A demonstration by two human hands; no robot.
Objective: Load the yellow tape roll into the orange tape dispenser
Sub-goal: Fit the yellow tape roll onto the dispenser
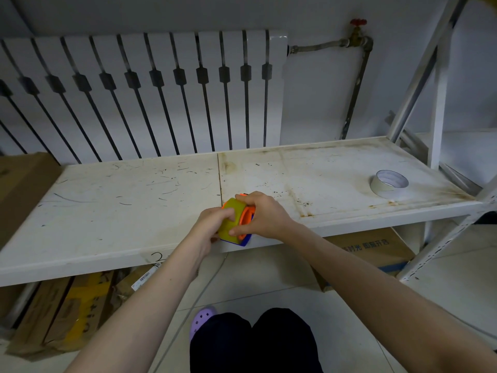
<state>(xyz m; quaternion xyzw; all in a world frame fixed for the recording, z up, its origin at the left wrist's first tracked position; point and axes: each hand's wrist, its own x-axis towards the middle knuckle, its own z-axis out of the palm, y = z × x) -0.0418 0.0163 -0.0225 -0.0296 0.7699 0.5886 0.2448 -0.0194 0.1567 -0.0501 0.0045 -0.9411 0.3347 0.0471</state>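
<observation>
The yellow tape roll stands on edge at the front of the white shelf, pressed against the orange tape dispenser, which has a blue part at its base. My left hand grips the roll from the left, fingers curled over its rim. From the right, my right hand wraps the dispenser, thumb under the roll and fingers over the top. Most of the dispenser is hidden by my hands and the roll.
A white tape roll lies flat at the shelf's right end. A radiator and a pipe with a red valve stand behind. Cardboard boxes sit under the shelf. A metal rack frame rises at right.
</observation>
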